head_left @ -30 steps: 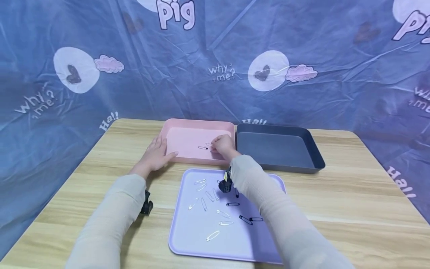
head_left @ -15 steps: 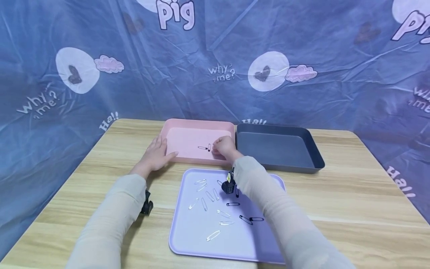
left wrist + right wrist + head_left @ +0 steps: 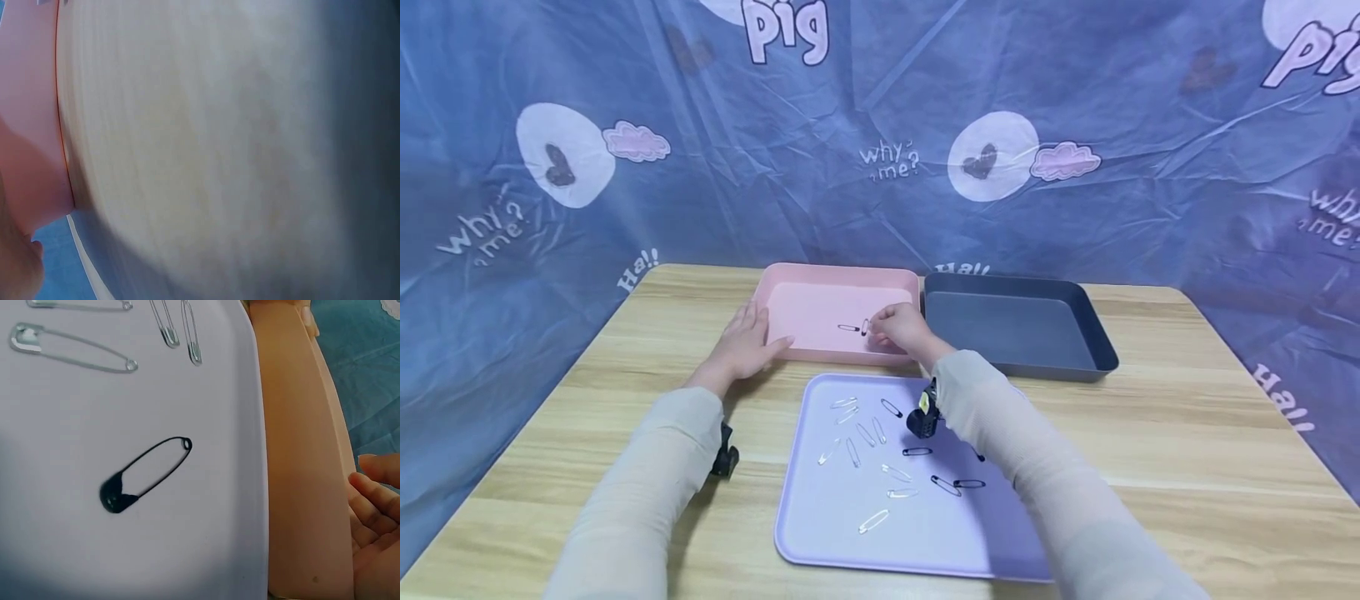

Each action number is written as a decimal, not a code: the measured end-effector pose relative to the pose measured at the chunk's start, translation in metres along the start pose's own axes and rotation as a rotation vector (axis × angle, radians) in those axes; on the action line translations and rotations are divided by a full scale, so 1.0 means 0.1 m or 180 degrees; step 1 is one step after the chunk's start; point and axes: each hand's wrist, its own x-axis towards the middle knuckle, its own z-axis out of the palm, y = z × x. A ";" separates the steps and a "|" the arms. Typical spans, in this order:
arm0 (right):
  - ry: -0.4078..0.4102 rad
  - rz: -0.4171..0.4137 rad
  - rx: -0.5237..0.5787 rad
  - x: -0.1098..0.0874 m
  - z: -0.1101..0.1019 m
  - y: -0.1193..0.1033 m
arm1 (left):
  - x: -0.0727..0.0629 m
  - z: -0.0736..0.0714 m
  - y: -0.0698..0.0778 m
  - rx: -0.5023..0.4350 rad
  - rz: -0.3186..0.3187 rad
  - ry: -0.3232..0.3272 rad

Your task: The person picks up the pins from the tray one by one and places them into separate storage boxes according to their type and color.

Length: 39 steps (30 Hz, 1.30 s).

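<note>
My left hand (image 3: 741, 343) lies with spread fingers along the left side of a shallow pink tray (image 3: 812, 304), thumb at its front rim. In the left wrist view, part of that hand (image 3: 19, 262) shows against the tray's wall. Over the pink tray's right part is my right hand (image 3: 901, 325), its fingertips beside a dark safety pin (image 3: 865, 327). Another dark safety pin (image 3: 848, 328) lies just left of it. The right wrist view shows the right hand's (image 3: 378, 519) fingers loosely curled, with no pin visible between them.
A lilac tray (image 3: 827, 537) in front bears several silver safety pins (image 3: 863, 532) and several black ones (image 3: 917, 452); my right forearm covers its right part. A dark grey tray (image 3: 1007, 321) stands right of the pink one. Behind the wooden table (image 3: 1187, 433) hangs a blue printed cloth (image 3: 820, 200).
The dark pin at my right fingertips now lies apart from them in the pink tray. My right wrist has shifted slightly right, uncovering a black pin on the lilac tray. The left hand stays put.
</note>
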 end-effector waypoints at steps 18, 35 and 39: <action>-0.0073 -0.0019 0.0181 -0.27 -0.17 -0.04 | -0.01 -0.02 0.00 -0.0057 0.0052 0.0028; -0.0247 -0.0229 0.0334 -0.57 -0.27 -0.01 | -0.05 -0.02 0.02 -0.0068 0.0053 0.0024; -0.0284 -0.0218 0.0460 -0.64 -0.30 0.02 | -0.07 -0.03 0.03 -0.0058 0.0050 0.0020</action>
